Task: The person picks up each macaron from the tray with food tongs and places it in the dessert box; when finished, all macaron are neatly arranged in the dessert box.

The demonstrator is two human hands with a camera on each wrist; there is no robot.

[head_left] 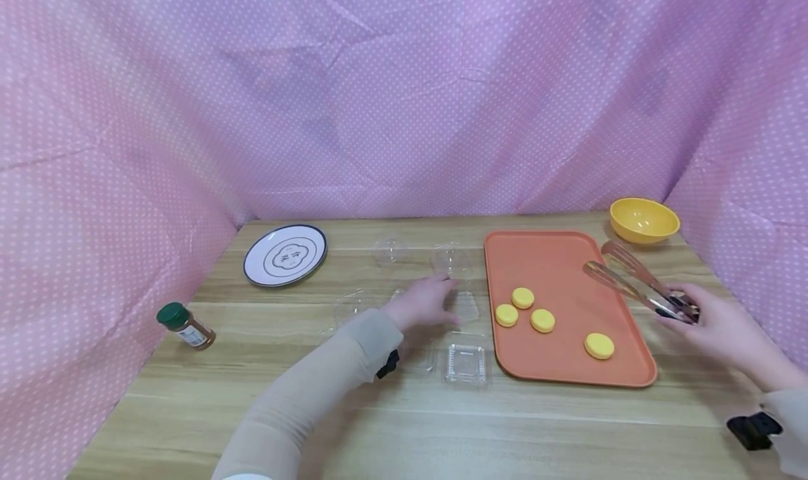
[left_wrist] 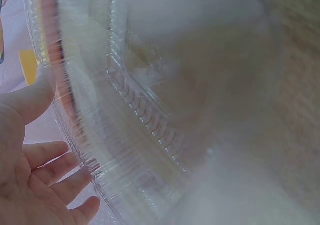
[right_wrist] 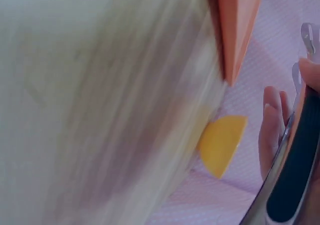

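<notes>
My left hand (head_left: 428, 302) reaches among the clear plastic boxes with hinged lids (head_left: 466, 364) at the middle of the table. Up close in the left wrist view, its thumb and fingers (left_wrist: 50, 172) are spread along the ribbed rim of a clear plastic box (left_wrist: 145, 115). On the right, my right hand (head_left: 713, 318) grips a pair of metal tongs (head_left: 615, 278) with dark handles. The tongs' tips point left, spread apart, above the right edge of an orange tray (head_left: 549, 255). Several yellow round macaron-like pieces (head_left: 599, 346) lie on that tray.
A yellow bowl (head_left: 644, 220) stands at the back right corner, behind the tray. At the back left lies a white plate (head_left: 265, 259) with a dark rim. A green-capped spice jar (head_left: 189, 328) is near the left edge. Pink dotted cloth (head_left: 404, 101) hangs around the table.
</notes>
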